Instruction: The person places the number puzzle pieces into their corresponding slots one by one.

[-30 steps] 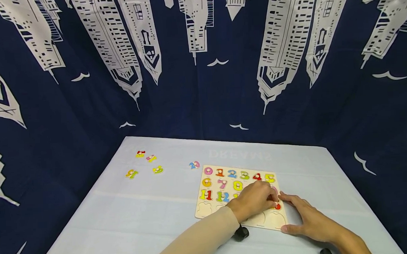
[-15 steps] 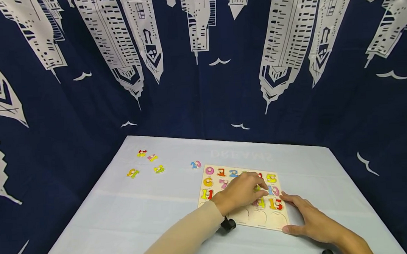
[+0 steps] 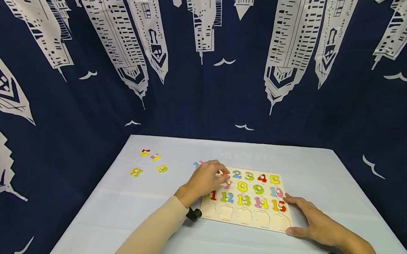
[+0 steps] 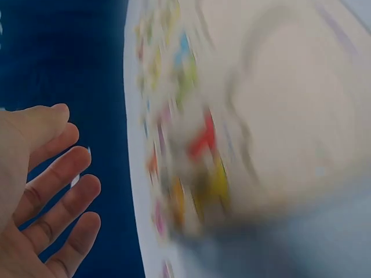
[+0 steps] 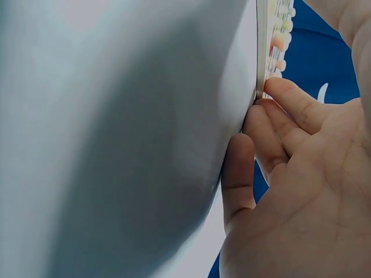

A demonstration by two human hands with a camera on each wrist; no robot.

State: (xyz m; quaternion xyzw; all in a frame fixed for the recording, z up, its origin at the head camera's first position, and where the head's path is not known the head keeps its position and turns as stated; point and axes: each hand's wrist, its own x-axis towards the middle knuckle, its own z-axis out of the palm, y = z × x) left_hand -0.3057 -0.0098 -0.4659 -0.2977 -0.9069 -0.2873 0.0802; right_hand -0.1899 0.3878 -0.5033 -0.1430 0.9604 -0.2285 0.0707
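A wooden number puzzle board [image 3: 214, 218] lies on the table, its number pieces with small knobs filling the top three rows; the bottom row shows bare recesses. My left hand [image 3: 205, 178] is over the board's upper left corner, hiding some pieces there. In the left wrist view its fingers [image 4: 61, 174] are loosely bent with nothing between them. A blue and pink number 20 piece [image 3: 197, 164] lies just beyond that hand, partly covered by it. My right hand [image 3: 315, 222] rests at the board's right side, fingertips against the edge and thumb at the near corner.
Several loose number pieces lie at the back left of the white table [image 3: 125, 213], among them a yellow-green one [image 3: 162, 168] and an orange-green one [image 3: 136, 172]. A dark blue curtain [image 3: 202, 100] with white building prints hangs behind the table.
My left hand has moved from the right part of the board, across it, to its upper left corner, uncovering the 10, 14 and 15 pieces. The right hand has stayed at the board's edge.
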